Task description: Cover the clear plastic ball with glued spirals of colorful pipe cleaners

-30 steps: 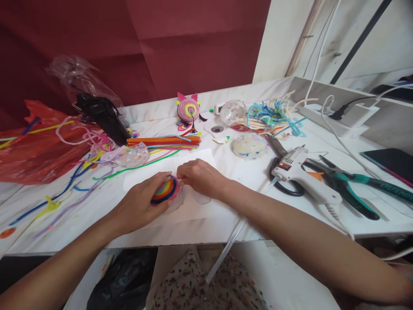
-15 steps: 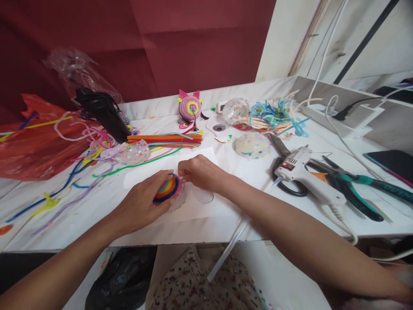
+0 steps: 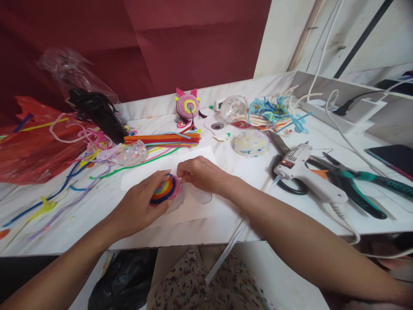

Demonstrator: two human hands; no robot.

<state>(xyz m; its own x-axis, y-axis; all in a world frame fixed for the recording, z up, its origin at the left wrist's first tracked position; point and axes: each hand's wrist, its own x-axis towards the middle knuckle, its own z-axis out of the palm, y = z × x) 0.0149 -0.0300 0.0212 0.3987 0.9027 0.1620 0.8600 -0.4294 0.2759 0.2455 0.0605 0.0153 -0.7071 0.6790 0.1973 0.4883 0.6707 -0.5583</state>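
My left hand point(image 3: 142, 202) is wrapped round a rainbow-coloured dome point(image 3: 166, 189), coiled in rings of fuzzy stem with a pink edge and some clear plastic at its side. At the dome's right edge my right hand point(image 3: 198, 172) has its fingers pinched; what lies between the fingertips is too small to make out. Under both hands is a sheet of white paper point(image 3: 208, 154). A clear flat piece point(image 3: 202, 196) lies just below my right hand. Behind stands a finished-looking pink round figure point(image 3: 188, 105) with ears and tassels.
A glue gun point(image 3: 301, 172) with a clear glue stick lies right, near green-handled pliers point(image 3: 364, 189) and black-handled scissors point(image 3: 292, 185). Pipe cleaners point(image 3: 164, 139) and a red plastic bag point(image 3: 41, 142) are left. Clear domes point(image 3: 250, 143) and blue stem scraps point(image 3: 271, 110) sit behind.
The view has shifted slightly, so most things appear a little further left. Both hands keep nearly the same pose at the rainbow dome.
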